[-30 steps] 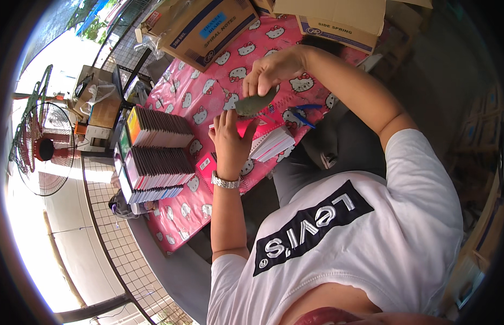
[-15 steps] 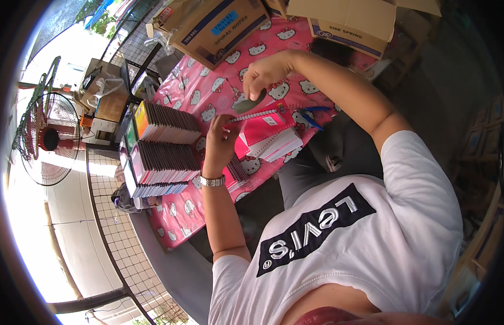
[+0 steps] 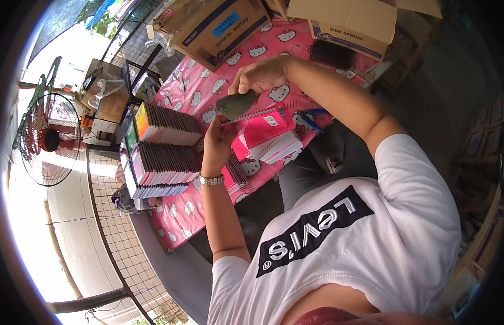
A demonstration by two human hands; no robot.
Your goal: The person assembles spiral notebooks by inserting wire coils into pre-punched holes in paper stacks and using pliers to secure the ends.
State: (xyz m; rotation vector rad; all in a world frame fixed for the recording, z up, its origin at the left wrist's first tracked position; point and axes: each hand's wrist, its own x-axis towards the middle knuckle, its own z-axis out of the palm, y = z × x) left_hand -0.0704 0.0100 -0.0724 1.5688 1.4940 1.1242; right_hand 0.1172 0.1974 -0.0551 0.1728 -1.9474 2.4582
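Note:
A pink spiral notebook (image 3: 261, 128) lies on the pink table, its wire coil along the far edge and loose white pages fanned out on the near side. My left hand (image 3: 218, 136), with a metal watch on the wrist, grips the notebook's left end beside the coil. Above that end, my right hand (image 3: 261, 76) is closed on a flat dark green piece (image 3: 236, 106) with rounded edges, whose kind I cannot make out. Its lower edge is at or just over the coil; contact is unclear. A blue-handled tool (image 3: 312, 120) lies right of the notebook.
Tall stacks of notebooks (image 3: 168, 160) stand to the left. More notebooks (image 3: 234, 174) lie beneath my left forearm. Cardboard boxes (image 3: 222, 31) (image 3: 349, 27) stand along the far side of the patterned tablecloth (image 3: 179, 214). A fan (image 3: 49, 139) is beyond the left edge.
My right hand has moved left with the dark green piece, which is now closer to my left hand and shows its broad face. My left hand stays at the notebook.

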